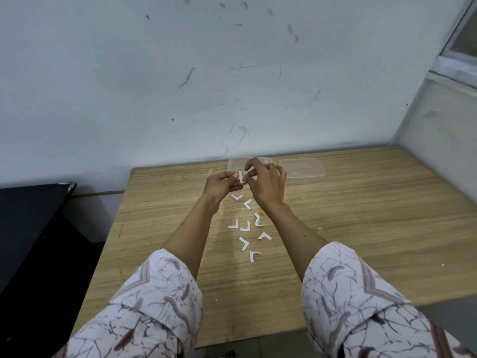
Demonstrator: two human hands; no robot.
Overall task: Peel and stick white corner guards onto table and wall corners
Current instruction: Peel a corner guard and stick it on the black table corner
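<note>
Black furniture (31, 228) sits at my far left, beside the wooden table (361, 228) in front of me. Both my arms reach forward in patterned white sleeves (154, 293). My left hand (222, 183) is curled, its fingertips pinching one side of a small white corner guard (241, 176). My right hand (267, 180) meets it from the other side, thumb and fingers closed on the same piece, held just above the table. Below my hands, white L-shaped paper pieces (246, 228) lie scattered on the wood. Behind my right hand, against the scuffed wall (232, 73), rests a clear plastic container (302, 167).
</note>
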